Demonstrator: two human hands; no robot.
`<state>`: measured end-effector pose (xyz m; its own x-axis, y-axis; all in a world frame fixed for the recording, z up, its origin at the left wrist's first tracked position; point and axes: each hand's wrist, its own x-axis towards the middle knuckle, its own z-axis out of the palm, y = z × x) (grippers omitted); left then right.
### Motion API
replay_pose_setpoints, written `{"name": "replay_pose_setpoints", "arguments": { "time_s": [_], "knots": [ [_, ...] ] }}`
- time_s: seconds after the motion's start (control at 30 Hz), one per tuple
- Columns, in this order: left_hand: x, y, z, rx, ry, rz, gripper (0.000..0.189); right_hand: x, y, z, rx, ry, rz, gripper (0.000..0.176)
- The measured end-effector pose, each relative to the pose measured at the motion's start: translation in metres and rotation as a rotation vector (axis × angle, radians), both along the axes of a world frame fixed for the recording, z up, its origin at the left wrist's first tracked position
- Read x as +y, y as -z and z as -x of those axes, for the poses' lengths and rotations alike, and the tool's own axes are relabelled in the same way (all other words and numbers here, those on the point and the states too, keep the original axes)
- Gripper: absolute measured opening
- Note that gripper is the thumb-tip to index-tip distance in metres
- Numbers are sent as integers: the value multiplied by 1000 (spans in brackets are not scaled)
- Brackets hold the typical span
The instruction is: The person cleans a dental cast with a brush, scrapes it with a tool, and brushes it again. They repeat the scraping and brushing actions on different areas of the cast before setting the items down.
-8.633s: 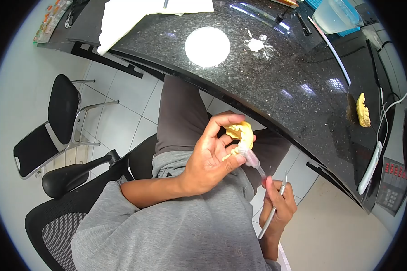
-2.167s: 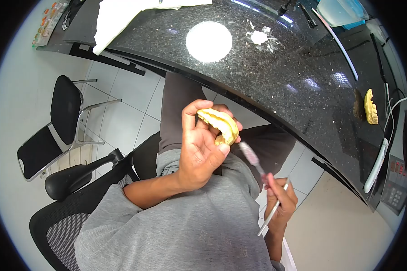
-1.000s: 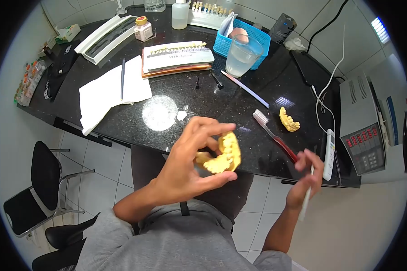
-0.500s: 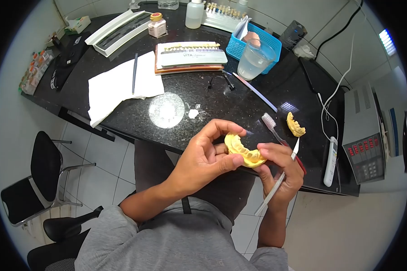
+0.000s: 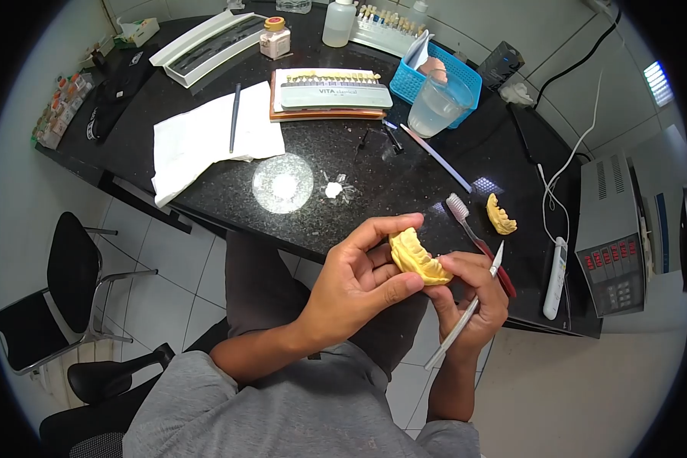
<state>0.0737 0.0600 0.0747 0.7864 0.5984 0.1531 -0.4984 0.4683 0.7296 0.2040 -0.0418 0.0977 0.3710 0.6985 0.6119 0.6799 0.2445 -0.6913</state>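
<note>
A yellow plaster dental cast [image 5: 418, 261], curved like a tooth arch, is held above the front edge of the counter. My left hand [image 5: 359, 276] grips its left side, thumb at the front and fingers behind. My right hand [image 5: 477, 298] pinches the cast's right end between thumb and fingers. The same hand also carries a slim knife [image 5: 462, 319], its pointed tip up to the right and its handle slanting down left. Just beyond lies a red-handled toothbrush [image 5: 478, 240], bristles toward the back. A smaller yellow cast piece [image 5: 501, 214] rests on the counter to its right.
The black counter [image 5: 221, 202] bears a white cloth [image 5: 198, 141] with a dark slim tool [image 5: 235, 118], a VITA shade guide [image 5: 334, 93], a blue basket [image 5: 404, 82], a cup of cloudy liquid [image 5: 437, 107] and a brush [image 5: 437, 158]. A control-panel machine [image 5: 614, 244] stands right; a chair [image 5: 72, 267] left.
Both hands have turned the cast slightly, tipping it so more of its outer wall shows, and it sits a little further right. The knife stays in my right hand.
</note>
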Motion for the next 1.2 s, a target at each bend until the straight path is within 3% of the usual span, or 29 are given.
{"name": "replay_pose_setpoints", "arguments": {
  "time_s": [0.27, 0.4, 0.43, 0.47, 0.57, 0.67, 0.73, 0.77, 0.83, 0.87, 0.93, 1.07, 1.17, 1.2],
  "knots": [
    [-16, 7, 11, -25, -5, -66, 72, 6, -1, -8, -191, -1, 147, 27],
    [-34, 27, 36, 123, -82, -314, 53, 9, 4, -14, -289, 68, 191, 28],
    [-39, 35, 42, 141, -79, -276, 40, 10, 6, -16, -302, 83, 192, 28],
    [-42, 44, 47, 144, -75, -273, 40, 11, 7, -17, -298, 86, 195, 28],
    [-45, 73, 49, 346, 91, -332, 38, 13, 7, -19, -369, 88, 215, 27],
    [-49, 106, 38, 600, 366, -571, 41, 15, 6, -20, -449, 98, 224, 28],
    [-57, 133, 26, 539, 651, -821, 57, 15, 7, -20, -463, 102, 234, 29],
    [-69, 154, 19, 536, 650, -824, 57, 15, 7, -20, -477, 101, 246, 29],
    [-96, 188, 5, 266, 716, -1070, 75, 14, 6, -20, -484, 100, 251, 31],
    [-99, 186, -5, 264, 714, -1076, 75, 12, 5, -19, -486, 101, 258, 32],
    [-105, 180, -20, 411, 1077, -1338, 81, 6, 3, -20, -488, 109, 292, 33],
    [-111, 248, -36, 451, 1045, -1503, 74, -11, 2, -25, -447, 164, 296, 32],
    [-91, 258, -46, 487, 1016, -1550, 70, -31, 4, -30, -358, 170, 155, 30],
    [-85, 268, -45, 485, 1008, -1555, 70, -36, 6, -29, -306, 185, 118, 37]
  ]
}}
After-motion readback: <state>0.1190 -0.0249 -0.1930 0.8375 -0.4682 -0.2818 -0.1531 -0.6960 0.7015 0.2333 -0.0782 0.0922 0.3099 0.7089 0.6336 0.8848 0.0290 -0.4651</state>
